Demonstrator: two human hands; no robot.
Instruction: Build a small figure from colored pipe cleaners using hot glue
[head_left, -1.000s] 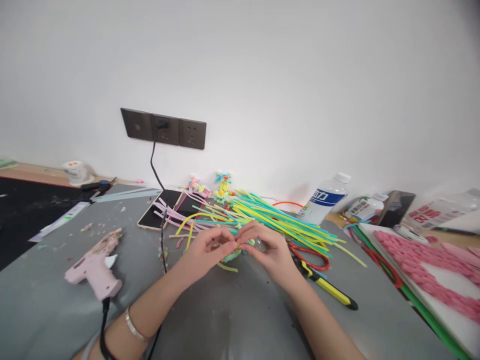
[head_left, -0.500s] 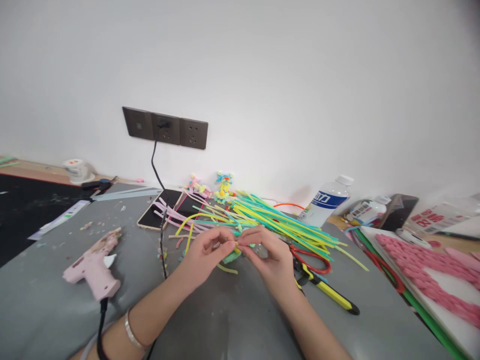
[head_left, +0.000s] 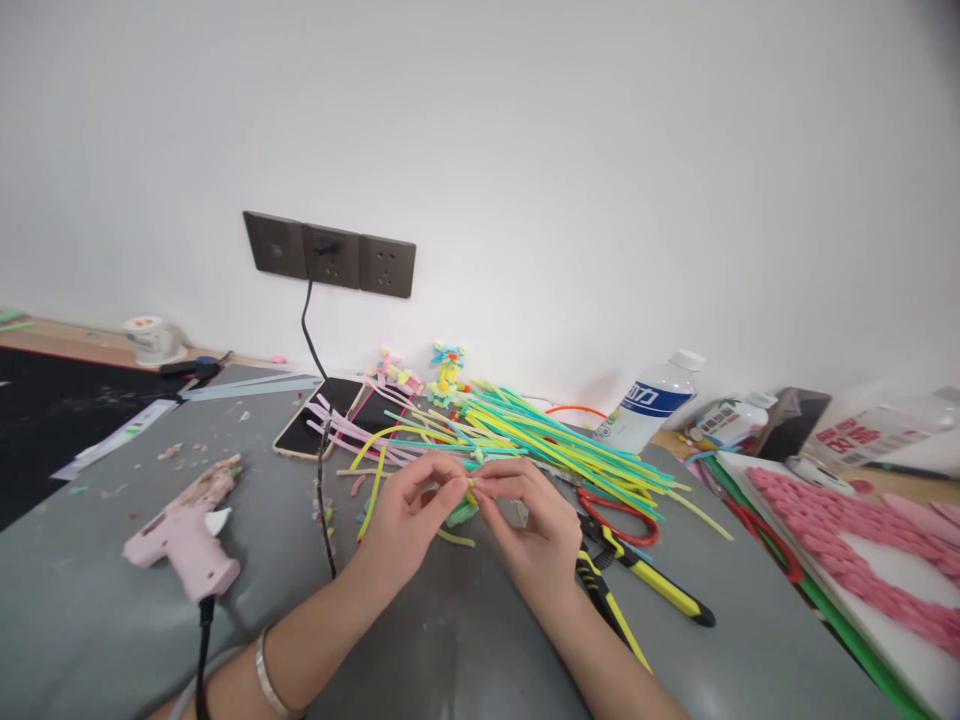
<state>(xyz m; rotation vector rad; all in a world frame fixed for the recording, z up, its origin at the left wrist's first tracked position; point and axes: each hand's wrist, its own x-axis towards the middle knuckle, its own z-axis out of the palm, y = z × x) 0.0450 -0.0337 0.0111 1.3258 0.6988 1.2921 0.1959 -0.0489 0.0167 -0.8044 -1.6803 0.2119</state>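
Observation:
My left hand (head_left: 411, 512) and my right hand (head_left: 538, 515) meet over the middle of the table, thumbs and fingertips pinched together. Between them is a small yellow piece (head_left: 472, 483), apparently a bit of pipe cleaner, mostly covered by the fingers. Just below the fingertips shows a light green fuzzy piece (head_left: 460, 515); whether it is joined to the yellow one I cannot tell. Behind the hands lies a heap of yellow, green and teal pipe cleaners (head_left: 562, 445), with pink ones (head_left: 360, 435) to its left.
Yellow-black pliers (head_left: 664, 590) and red-handled scissors (head_left: 622, 522) lie right of my hands. A pink glue gun (head_left: 184, 535) rests at left, a black cord (head_left: 324, 480) nearby. Behind stand a bottle (head_left: 652, 400) and small fuzzy figures (head_left: 448, 375); a phone (head_left: 307, 425) lies flat.
Both hands keep their pinch on the small yellow piece. My right hand and forearm have shifted slightly left, uncovering more of the pliers' handles.

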